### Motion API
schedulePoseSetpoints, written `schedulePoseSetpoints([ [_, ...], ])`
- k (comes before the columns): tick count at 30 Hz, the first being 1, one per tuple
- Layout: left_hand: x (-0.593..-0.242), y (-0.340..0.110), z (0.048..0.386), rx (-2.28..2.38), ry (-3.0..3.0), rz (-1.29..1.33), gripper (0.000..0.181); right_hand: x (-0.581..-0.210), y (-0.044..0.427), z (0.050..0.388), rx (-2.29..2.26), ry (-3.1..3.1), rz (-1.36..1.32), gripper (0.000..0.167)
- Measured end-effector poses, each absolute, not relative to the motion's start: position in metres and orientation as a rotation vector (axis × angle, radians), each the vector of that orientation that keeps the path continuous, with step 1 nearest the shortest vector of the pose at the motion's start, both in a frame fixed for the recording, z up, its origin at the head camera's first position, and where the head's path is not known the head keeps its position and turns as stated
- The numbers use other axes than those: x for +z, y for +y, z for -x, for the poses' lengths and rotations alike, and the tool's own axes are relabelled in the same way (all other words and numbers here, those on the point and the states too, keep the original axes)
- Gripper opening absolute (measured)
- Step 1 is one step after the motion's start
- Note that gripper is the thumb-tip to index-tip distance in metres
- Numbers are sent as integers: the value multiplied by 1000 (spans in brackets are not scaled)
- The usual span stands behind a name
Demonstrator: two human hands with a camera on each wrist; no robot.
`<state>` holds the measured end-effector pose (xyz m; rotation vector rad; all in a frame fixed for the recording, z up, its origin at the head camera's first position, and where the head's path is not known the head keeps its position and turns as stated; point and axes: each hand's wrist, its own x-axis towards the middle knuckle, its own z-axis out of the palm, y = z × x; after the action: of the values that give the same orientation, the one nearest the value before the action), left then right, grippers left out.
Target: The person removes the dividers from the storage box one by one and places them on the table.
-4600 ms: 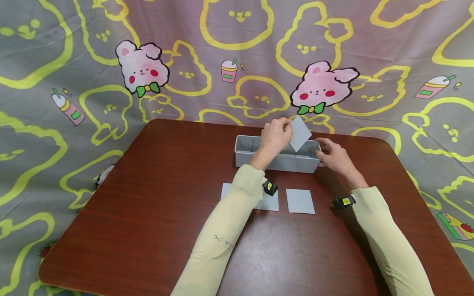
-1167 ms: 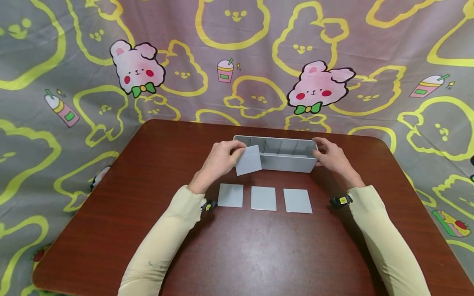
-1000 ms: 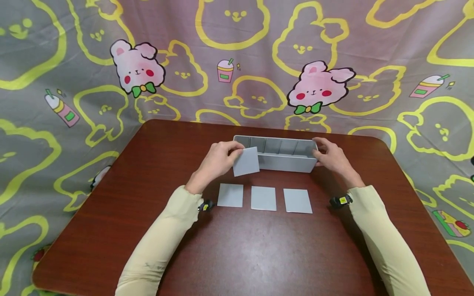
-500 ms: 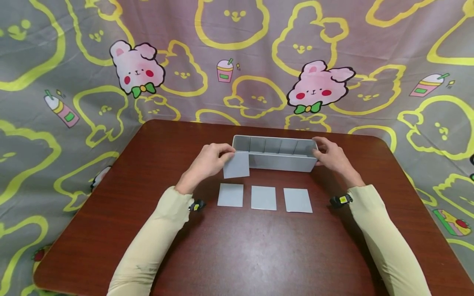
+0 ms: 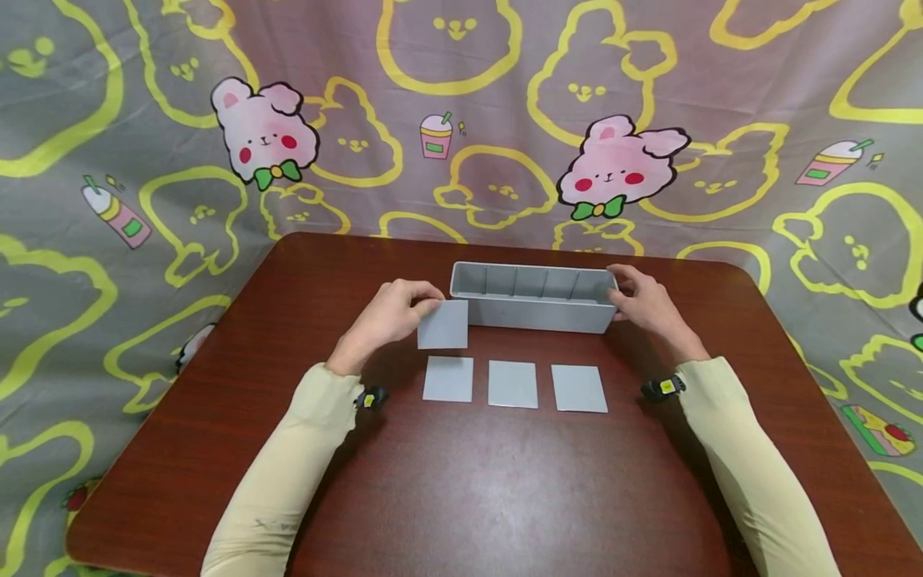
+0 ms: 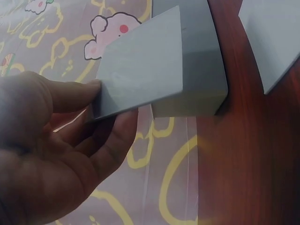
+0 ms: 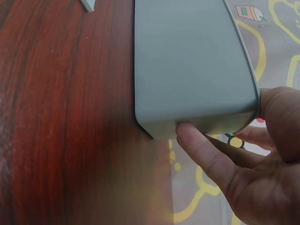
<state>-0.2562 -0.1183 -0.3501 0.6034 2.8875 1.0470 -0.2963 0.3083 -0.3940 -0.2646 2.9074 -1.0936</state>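
My left hand pinches a thin, square light-grey divider by its upper left corner. That divider hangs just in front of the left end of a long grey box. In the left wrist view, thumb and fingers grip one corner of the divider. The box stands open-topped, with upright ridges along its inner back wall. My right hand holds the box's right end, thumb over the rim. In the right wrist view, a fingertip presses the outside of the end wall.
Three similar dividers lie flat in a row before the box: left, middle and right. All rest on a dark red-brown table. A patterned cloth hangs behind it.
My left hand has carried the divider from above the box's right part leftward and down to the front of its left end. The right hand keeps hold of the box's end.
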Motion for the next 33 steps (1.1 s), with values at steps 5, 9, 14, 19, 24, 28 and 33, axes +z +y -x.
schedulePoseSetpoints([
  [5, -349, -123, 258, 1028, 2874, -601, 19, -394, 308, 297, -1098, 2911, 262, 53],
  [9, -350, -128, 259, 1010, 2870, -585, 18, -395, 307, 297, -1102, 2909, 255, 53],
  [14, -353, -134, 261, 987, 2867, -572, 18, -395, 306, 296, -1093, 2917, 235, 53],
  [19, -356, -141, 263, 978, 2859, -558, 18, -393, 307, 296, -1095, 2910, 248, 54],
  [24, -359, -147, 263, 950, 2842, -546, 17, -392, 307, 296, -1094, 2901, 246, 54],
  [28, -362, -152, 262, 900, 2835, -542, 17, -392, 307, 295, -1092, 2903, 238, 54],
  [33, -364, -159, 261, 876, 2829, -512, 17, -392, 308, 295, -1099, 2902, 244, 54],
])
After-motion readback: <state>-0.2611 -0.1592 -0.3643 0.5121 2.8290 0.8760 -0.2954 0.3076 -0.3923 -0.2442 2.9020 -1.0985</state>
